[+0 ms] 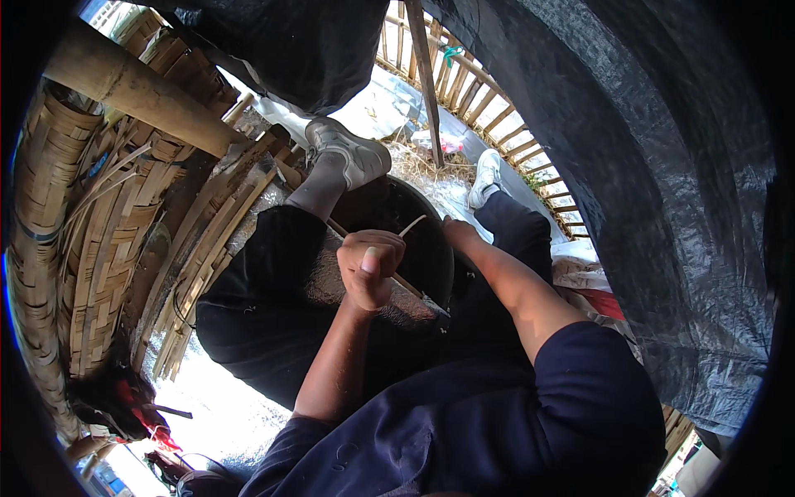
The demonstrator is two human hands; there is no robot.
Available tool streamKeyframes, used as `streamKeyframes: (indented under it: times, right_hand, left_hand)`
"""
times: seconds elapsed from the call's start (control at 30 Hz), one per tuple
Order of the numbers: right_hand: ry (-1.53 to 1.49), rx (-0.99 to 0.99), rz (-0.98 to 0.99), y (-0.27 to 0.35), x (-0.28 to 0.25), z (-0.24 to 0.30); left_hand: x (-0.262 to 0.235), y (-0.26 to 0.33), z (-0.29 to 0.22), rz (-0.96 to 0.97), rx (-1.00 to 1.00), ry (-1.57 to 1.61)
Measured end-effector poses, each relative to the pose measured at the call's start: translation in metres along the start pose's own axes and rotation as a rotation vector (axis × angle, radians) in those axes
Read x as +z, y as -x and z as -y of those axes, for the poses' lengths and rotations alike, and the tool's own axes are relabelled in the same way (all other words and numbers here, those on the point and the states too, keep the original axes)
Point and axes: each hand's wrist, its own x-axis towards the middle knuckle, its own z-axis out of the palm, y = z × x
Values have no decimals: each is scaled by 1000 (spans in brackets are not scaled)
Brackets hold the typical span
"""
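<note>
Above a round dark tub [435, 203] between my legs, my left hand [370, 269] is closed in a fist with the thumb uppermost. A thin pale stick [413, 224] juts out from the far side of this fist, its tip slightly curved. Behind the fist a narrow brown stick [407, 286] slants across the tub. Brown grainy stuff [325, 277] shows beside my left wrist. My right hand [455, 233] is at the tub's right side, its fingers mostly hidden, so what it holds cannot be made out.
Woven bamboo panels [99, 282] and a thick bamboo pole [141, 91] stand on the left. Dark plastic sheeting [654, 166] hangs on the right. A slatted bamboo fence [497, 112] and an upright wooden post [426, 83] are ahead. My shoes [352, 153] rest around the tub.
</note>
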Motion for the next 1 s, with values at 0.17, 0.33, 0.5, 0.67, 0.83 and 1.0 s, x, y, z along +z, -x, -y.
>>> streamKeyframes:
  times: [0.17,0.33,0.5,0.67,0.83,1.0]
  right_hand:
    - [-124,54,-2,-9,8,-17]
    - [-295,66,35,-13,6,-19]
    - [-591,167,-43,-9,-2,-29]
    - [-1063,295,-42,4,-27,-29]
    - [-1218,323,-35,35,-54,-2]
    - [-1228,246,22,70,-70,47]
  left_hand:
    - [-12,-13,12,-80,16,100]
    - [-34,-11,15,-342,-21,147]
    - [-46,-16,9,-470,-42,82]
    - [-42,-19,6,-489,-20,118]
    - [-42,-13,1,-300,44,-133]
    - [-34,-13,1,-210,94,-61]
